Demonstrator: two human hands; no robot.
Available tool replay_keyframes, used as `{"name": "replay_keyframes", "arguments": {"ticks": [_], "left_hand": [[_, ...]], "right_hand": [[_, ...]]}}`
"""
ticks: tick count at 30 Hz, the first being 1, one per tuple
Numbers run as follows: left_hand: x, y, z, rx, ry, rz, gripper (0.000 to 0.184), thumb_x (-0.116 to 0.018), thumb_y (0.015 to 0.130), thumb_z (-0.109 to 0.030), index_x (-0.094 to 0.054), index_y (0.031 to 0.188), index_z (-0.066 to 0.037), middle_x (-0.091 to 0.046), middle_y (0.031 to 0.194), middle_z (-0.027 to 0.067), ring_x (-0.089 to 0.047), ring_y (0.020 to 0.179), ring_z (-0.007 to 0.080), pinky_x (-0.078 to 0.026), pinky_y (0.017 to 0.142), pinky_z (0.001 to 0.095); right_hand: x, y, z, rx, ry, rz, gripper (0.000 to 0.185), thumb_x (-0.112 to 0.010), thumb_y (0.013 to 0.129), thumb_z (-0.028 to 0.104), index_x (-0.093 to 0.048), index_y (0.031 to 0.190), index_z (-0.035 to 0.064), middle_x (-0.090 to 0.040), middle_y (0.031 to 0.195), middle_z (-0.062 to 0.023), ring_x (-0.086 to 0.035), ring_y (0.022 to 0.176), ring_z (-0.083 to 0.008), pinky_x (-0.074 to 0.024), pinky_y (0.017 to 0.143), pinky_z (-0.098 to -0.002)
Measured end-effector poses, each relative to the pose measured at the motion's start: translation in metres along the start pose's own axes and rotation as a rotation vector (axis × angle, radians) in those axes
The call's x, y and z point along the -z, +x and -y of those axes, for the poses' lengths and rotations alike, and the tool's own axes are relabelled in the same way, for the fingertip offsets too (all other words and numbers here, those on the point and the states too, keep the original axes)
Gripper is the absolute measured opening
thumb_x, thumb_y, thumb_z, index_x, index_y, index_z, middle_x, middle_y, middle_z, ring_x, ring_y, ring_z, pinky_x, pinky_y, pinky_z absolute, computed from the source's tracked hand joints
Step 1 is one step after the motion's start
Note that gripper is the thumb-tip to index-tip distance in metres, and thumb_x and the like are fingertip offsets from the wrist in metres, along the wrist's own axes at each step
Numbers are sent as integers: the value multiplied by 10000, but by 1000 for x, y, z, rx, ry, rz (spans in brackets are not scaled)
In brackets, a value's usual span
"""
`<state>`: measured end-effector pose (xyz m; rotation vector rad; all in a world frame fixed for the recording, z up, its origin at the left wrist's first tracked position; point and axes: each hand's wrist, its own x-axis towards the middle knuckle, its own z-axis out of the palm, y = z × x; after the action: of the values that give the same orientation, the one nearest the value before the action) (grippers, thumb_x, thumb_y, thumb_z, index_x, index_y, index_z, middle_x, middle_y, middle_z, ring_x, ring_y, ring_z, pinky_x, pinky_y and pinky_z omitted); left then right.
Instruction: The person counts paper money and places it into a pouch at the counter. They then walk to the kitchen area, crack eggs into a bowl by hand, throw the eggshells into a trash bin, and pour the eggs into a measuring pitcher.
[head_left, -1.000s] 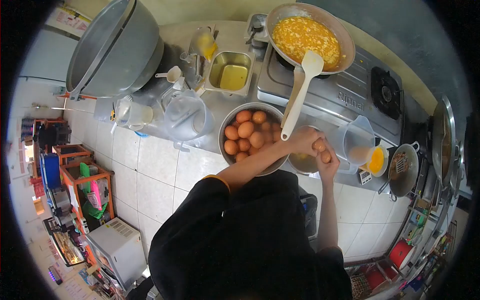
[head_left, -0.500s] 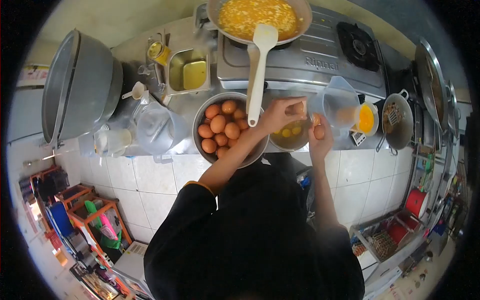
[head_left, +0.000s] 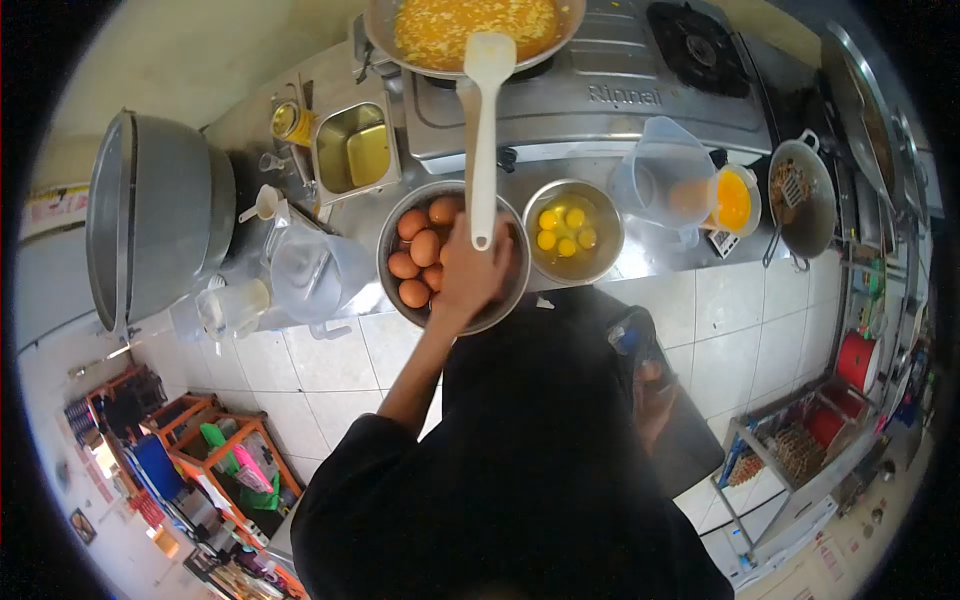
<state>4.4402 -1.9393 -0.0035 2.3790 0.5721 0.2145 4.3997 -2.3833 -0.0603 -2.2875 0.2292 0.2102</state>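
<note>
My left hand reaches into a metal bowl of brown eggs. Its fingers are blurred and partly behind the handle of a pale spatula, so their grip is hidden. Beside it stands a smaller metal bowl with several yolks in clear egg white. My right hand is low on the right, below the counter edge, over a dark bin-like container. Motion smears its fingers, and I cannot make out anything in them.
A pan of yellow egg mixture sits on the stove, the spatula projecting toward me. Right of the bowls stand a clear plastic jug, a cup of orange-yellow liquid and a wok. A large pot stands left.
My hands have parted from above the yolk bowl, where they held eggshell pieces. The left has moved into the egg bowl; the right has dropped below the counter. The view has shifted slightly.
</note>
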Motion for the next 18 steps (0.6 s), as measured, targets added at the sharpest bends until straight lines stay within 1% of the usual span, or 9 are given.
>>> {"name": "replay_keyframes", "arguments": {"ticks": [1, 3, 4, 5, 7, 9, 13, 16, 18], "left_hand": [[10, 6, 0, -185, 48, -120, 236, -627, 847, -157, -617, 1069, -78, -613, 1086, 159, -601, 991, 373, -509, 813, 441], [-16, 7, 23, -138, 262, -81, 221, -634, 836, -157, -580, 1019, -46, -614, 1050, 175, -610, 984, 369, -507, 803, 468], [-21, 11, 23, -142, 260, -73, 221, -634, 836, -157, -580, 1019, -46, -614, 1050, 175, -610, 984, 369, -507, 803, 468], [-26, 20, 24, 33, 156, 145, 256, -630, 837, -157, -571, 1051, -30, -616, 1040, 186, -615, 972, 374, -508, 812, 475], [-31, 26, 24, 197, 57, 361, 290, -626, 838, -156, -563, 1083, -14, -619, 1030, 196, -621, 959, 380, -508, 821, 482], [-30, 26, 28, 68, 65, 283, 362, -607, 855, -157, -545, 1172, 6, -619, 1036, 233, -623, 936, 403, -511, 839, 491], [-18, 11, 18, 37, 28, 23, 386, -579, 866, -123, -527, 1221, 19, -620, 1080, 214, -622, 966, 365, -497, 905, 440], [-8, 3, 7, 159, -565, -61, 366, -519, 883, -138, -533, 1215, 16, -613, 1120, 159, -596, 1047, 284, -457, 971, 377], [-6, 4, -37, 77, -903, -80, 391, -451, 892, -179, -539, 1229, -2, -572, 1187, 108, -520, 1157, 218, -396, 1025, 333]], "right_hand": [[5, -9, -43, -93, 27, 13, 627, -691, 890, 146, -381, 1424, 38, -509, 1324, -183, -526, 1176, -262, -453, 968, -364], [5, -19, -140, -284, 262, -10, 563, -655, 918, 169, -395, 1400, 35, -511, 1308, -168, -535, 1146, -250, -458, 948, -343], [4, -17, -135, -325, 332, -23, 532, -636, 932, 181, -403, 1388, 34, -512, 1300, -160, -540, 1131, -244, -460, 939, -332], [2, -7, -128, -285, 322, -2, 526, -623, 930, 173, -390, 1378, 27, -519, 1227, -141, -543, 1073, -233, -463, 922, -340], [-7, 24, -51, -158, 292, 67, 506, -583, 923, 150, -353, 1350, 4, -539, 1010, -84, -551, 897, -197, -472, 873, -365], [-19, 53, 43, -51, 144, 144, 417, -576, 929, 114, -427, 1301, -3, -551, 1075, -96, -566, 950, -193, -483, 887, -362], [-62, 75, 156, 186, 532, 219, 478, -683, 872, 29, -472, 1300, 5, -553, 1153, -90, -564, 976, -164, -480, 822, -259], [-79, 71, 231, 503, 341, 102, 572, -747, 812, 6, -485, 1320, 0, -597, 1174, -108, -595, 1032, -196, -496, 845, -284], [-100, 68, 257, 584, 288, 89, 571, -754, 801, 2, -492, 1309, -4, -607, 1178, -113, -603, 1051, -207, -501, 861, -295]]}}
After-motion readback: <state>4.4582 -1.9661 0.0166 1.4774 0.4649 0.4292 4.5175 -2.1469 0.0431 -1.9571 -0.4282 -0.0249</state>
